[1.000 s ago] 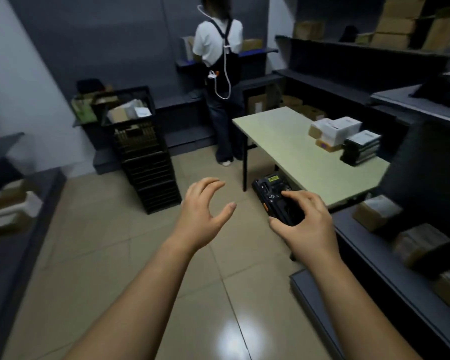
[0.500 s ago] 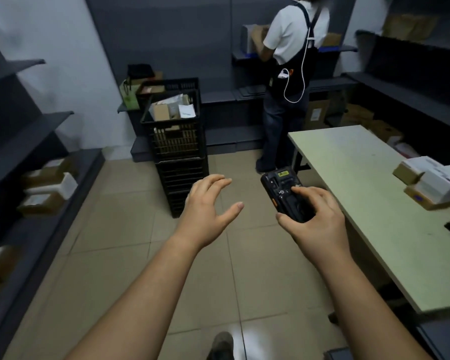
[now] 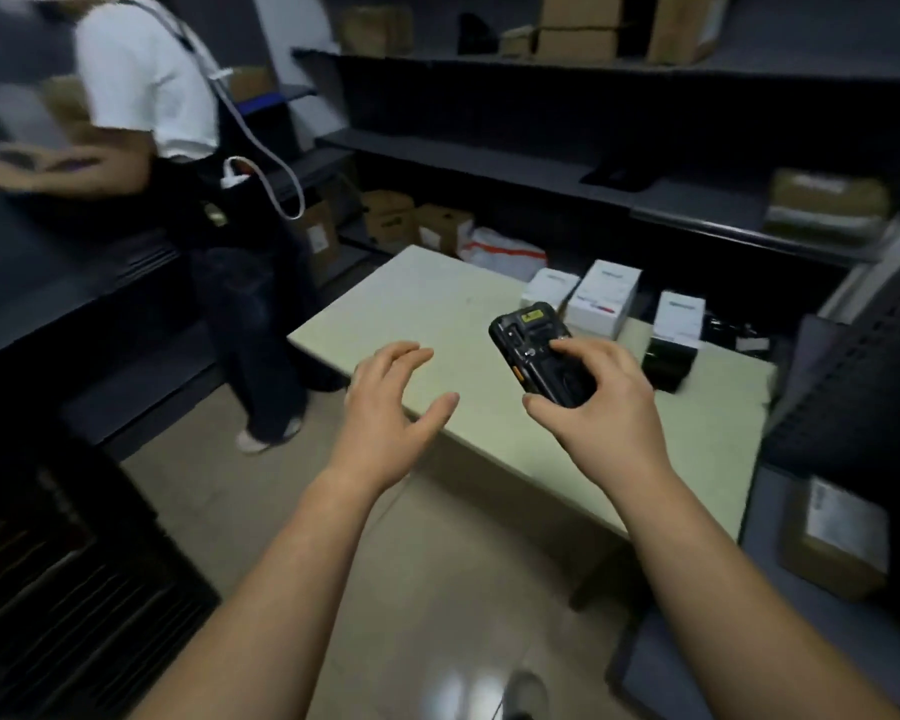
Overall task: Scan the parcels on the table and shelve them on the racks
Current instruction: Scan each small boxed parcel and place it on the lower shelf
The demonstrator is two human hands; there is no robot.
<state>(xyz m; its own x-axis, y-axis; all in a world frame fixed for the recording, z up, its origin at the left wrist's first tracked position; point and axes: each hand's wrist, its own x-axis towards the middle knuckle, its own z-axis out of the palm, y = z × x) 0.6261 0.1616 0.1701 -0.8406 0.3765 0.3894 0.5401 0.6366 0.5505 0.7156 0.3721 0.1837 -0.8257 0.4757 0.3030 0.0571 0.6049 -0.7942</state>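
Racks (image 3: 489,158): dark shelving along the walls, cardboard boxes on several levels.
Floor (image 3: 437,589): glossy beige tiles.
Table (image 3: 427,304): pale green top, before the right-side racks.
Parcels (image 3: 601,298): white boxes and a black one, grouped at the table's far edge.
Right hand (image 3: 609,407): grips a black scanner (image 3: 536,356) above the table.
Left hand (image 3: 391,402): empty, fingers loosely spread.

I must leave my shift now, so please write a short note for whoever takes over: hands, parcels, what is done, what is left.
Left hand: open, empty, over the table's near edge.
Right hand: grips the black scanner.
Far side of the table: three white boxes and a black box; none in hand.
Done: scanner in hand; brown parcels lie on the racks.
Left: scan the table's boxes, then shelve them.
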